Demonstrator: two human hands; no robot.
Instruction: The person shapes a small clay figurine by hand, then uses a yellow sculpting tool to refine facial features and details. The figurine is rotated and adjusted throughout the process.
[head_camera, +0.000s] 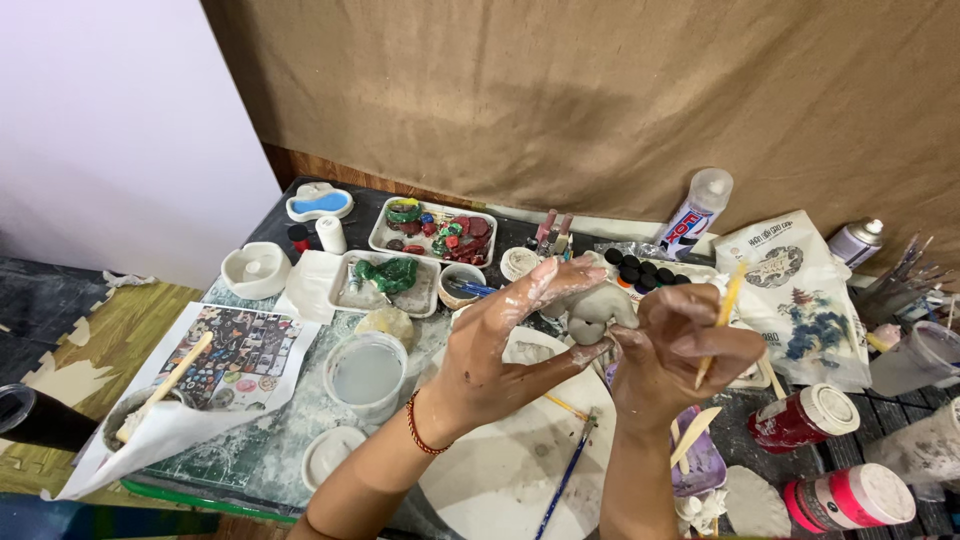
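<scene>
Fingers of the left hand (495, 345) are spread, thumb and fingertips cradling one small grey clay lump (592, 312) held above the round white board (500, 470). Right hand (670, 350) pinches one thin wooden modelling stick (722, 320), tilted nearly upright, just beside the clay.

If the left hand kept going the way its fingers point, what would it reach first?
The left hand points up and to the right, fingertips already around the grey clay figure, so that comes first. Beyond it lie small black-capped paint jars, though depth is hard to judge.
</scene>
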